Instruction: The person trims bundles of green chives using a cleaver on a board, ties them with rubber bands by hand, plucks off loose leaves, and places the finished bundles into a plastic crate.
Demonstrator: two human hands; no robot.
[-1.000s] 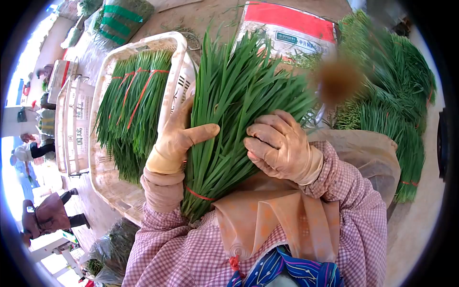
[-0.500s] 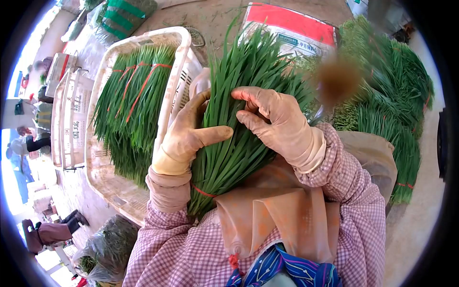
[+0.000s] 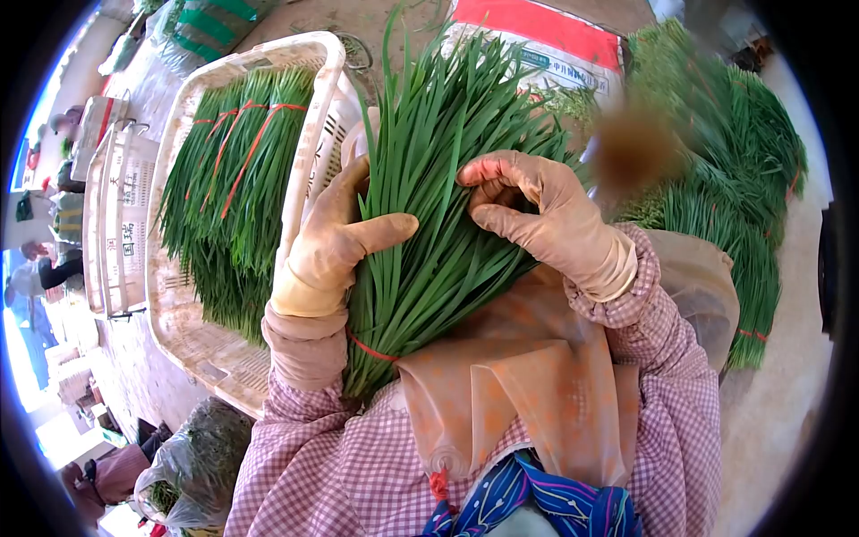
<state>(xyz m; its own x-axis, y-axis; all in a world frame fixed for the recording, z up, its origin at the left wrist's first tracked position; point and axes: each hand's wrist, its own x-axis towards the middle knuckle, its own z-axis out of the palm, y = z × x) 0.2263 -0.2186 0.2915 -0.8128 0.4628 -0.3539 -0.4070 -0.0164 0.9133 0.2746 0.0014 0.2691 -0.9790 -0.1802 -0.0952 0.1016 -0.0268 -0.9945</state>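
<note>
A bunch of garlic chives (image 3: 429, 224), long flat green leaves with a red band low around the stems, leans upright against my front. My left hand (image 3: 335, 242), in a tan glove, is wrapped around the bunch's left side, its thumb across the front and the fingers partly hidden behind the leaves. My right hand (image 3: 546, 215), also gloved, is at the bunch's right side with its fingers curled. Its index fingertip touches or nearly touches the leaves, and the thumb tip stands apart below. No leaf shows clearly between these fingertips.
Left of me, a dirty white plastic crate (image 3: 161, 295) holds banded chive bundles (image 3: 242, 161). More chives (image 3: 734, 197) are piled at right. A red-and-white sack (image 3: 546, 45) lies ahead. A plastic bag of greens (image 3: 206, 456) stands at lower left. A blurred brown spot hides part of the right side.
My right hand has shifted slightly right and down, away from my left hand. The left hand still holds the bunch. The whole view has moved a little.
</note>
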